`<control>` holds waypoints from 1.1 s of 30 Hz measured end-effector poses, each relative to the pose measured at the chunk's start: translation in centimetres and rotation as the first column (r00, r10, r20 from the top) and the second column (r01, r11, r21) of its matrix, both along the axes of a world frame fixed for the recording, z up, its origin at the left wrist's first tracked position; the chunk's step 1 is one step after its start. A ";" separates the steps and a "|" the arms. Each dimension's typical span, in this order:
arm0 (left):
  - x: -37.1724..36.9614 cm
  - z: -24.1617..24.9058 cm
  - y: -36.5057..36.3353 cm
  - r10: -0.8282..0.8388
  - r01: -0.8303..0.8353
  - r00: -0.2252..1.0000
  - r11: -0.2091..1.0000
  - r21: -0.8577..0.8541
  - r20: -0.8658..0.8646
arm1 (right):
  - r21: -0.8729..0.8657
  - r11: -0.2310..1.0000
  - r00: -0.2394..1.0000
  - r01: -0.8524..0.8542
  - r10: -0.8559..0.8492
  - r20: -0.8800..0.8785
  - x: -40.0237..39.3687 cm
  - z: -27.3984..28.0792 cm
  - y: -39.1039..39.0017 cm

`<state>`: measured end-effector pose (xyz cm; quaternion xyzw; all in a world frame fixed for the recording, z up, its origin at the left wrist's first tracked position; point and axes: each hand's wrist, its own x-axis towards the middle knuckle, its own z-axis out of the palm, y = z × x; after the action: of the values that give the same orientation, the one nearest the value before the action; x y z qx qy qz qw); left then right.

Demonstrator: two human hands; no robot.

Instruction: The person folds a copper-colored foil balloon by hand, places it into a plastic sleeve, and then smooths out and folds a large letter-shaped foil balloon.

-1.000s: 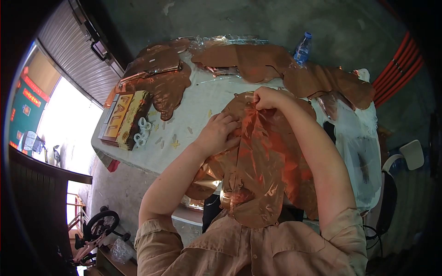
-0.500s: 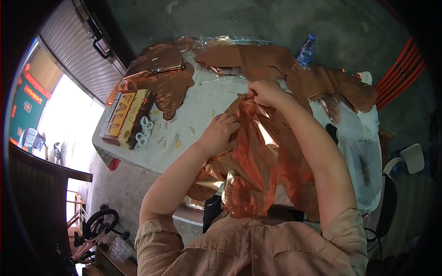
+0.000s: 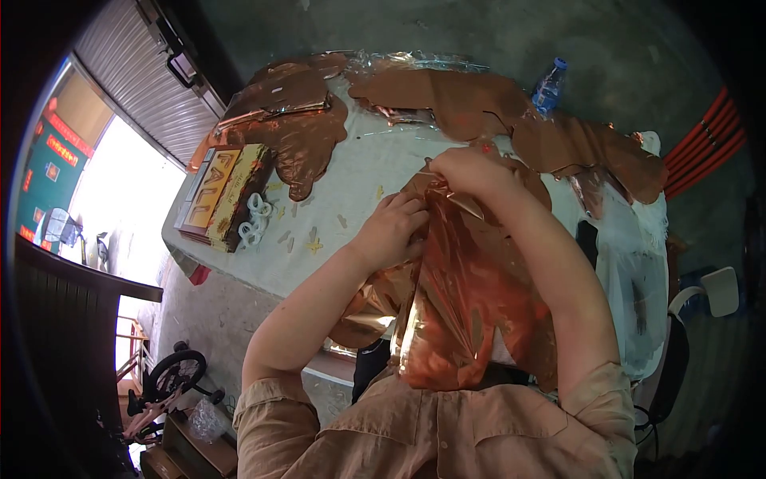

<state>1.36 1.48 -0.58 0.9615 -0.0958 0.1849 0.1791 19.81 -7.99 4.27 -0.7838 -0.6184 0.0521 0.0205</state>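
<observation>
A large crumpled sheet of copper-coloured foil (image 3: 455, 295) hangs from both hands over the near edge of the table, down to the person's shirt. My left hand (image 3: 391, 229) is closed on the foil's left side, its fingers curled into the folds. Higher up and to the right, my right hand (image 3: 471, 172) pinches the gathered top of the same foil. Its fingertips are partly hidden. Creases fan downward from that gathered point.
On the white table (image 3: 319, 219) are a box lettered FALL (image 3: 219, 195), white rings (image 3: 255, 219), small leaf-shaped pieces and more copper foil (image 3: 455, 96). A blue-capped bottle (image 3: 549, 86) stands at the back. Clear plastic (image 3: 630, 279) lies at the right; a bicycle wheel (image 3: 177, 379) is lower left.
My right hand has moved slightly down and right, turning over the foil's top. The foil below has spread wider and flatter. The whole view has shifted slightly.
</observation>
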 end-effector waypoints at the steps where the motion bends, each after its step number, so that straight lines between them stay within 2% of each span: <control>1: 0.2 -0.1 0.0 0.001 -0.002 1.000 1.000 0.015 0.015 | 0.123 0.990 0.984 -0.074 0.052 0.168 -0.7 -0.1 -0.1; 2: 0.3 -0.3 0.1 0.000 0.000 1.000 1.000 0.013 0.017 | 0.121 0.990 0.984 -0.072 0.051 0.170 -1.3 -0.1 0.1; 4: 0.4 -0.3 0.3 0.038 -0.030 0.996 0.996 0.089 -0.083 | 0.104 0.994 0.966 0.022 -0.048 0.252 -2.9 0.6 0.8; 6: 0.3 -0.2 0.0 0.027 -0.021 0.997 0.997 0.069 -0.075 | 0.084 0.996 0.950 0.037 -0.061 0.306 -1.9 -0.5 1.2; 9: 0.1 0.1 -0.1 0.020 -0.019 0.999 1.000 0.022 -0.035 | 0.123 0.992 0.967 -0.008 -0.023 0.254 0.0 -2.0 1.0; 11: 0.2 0.1 0.0 0.012 -0.012 1.000 1.000 0.000 -0.006 | 0.034 0.996 0.978 0.086 -0.090 0.186 0.6 -1.9 0.8; 14: 0.3 -0.1 -0.1 0.006 -0.006 1.000 1.000 -0.006 0.010 | -0.037 0.993 0.988 0.111 -0.106 0.111 1.5 -1.6 0.6; 18: 0.4 -0.2 -0.1 0.008 -0.008 1.000 1.000 -0.004 0.018 | -0.057 0.987 0.988 0.152 -0.152 -0.012 2.1 -1.2 0.7; 20: 0.3 -0.2 0.0 0.010 -0.010 1.000 1.000 -0.008 0.013 | 0.011 1.000 1.000 0.018 -0.018 -0.015 2.5 -1.2 0.5; 24: 0.2 0.0 0.0 0.014 -0.014 1.000 1.000 0.008 -0.025 | 0.139 0.990 1.000 -0.003 0.004 -0.009 2.5 -2.6 0.3; 26: 0.1 0.0 0.0 0.010 -0.011 1.000 1.000 -0.007 -0.027 | 0.248 0.969 0.997 -0.009 -0.012 0.080 2.1 -2.8 -0.1; 27: 0.2 0.0 0.0 0.013 -0.013 0.999 1.000 0.005 -0.033 | 0.248 0.969 0.997 -0.007 -0.013 0.080 1.8 -2.9 -0.3; 29: 0.2 -0.1 0.1 0.012 -0.012 0.999 1.000 0.015 -0.035 | 0.469 0.883 1.000 -0.023 0.014 0.022 1.3 -3.2 -0.8; 30: 0.2 -0.2 0.1 0.015 -0.014 0.999 1.000 0.023 -0.030 | 0.467 0.884 1.000 -0.020 0.010 0.024 0.6 -3.1 -1.2; 32: 0.3 -0.4 0.2 0.014 -0.013 1.000 0.999 0.032 -0.023 | 0.593 0.800 0.950 -0.091 0.248 -0.189 -1.6 -3.1 -2.0; 33: 0.4 -0.7 0.3 0.010 -0.010 1.000 1.000 0.016 -0.013 | 0.594 0.799 0.951 -0.090 0.245 -0.187 -2.6 -3.5 -2.5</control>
<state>1.73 1.82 -1.24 0.9646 -0.0915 0.1786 0.1711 17.25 -10.47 0.76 -0.6687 -0.6643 -0.0369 0.3321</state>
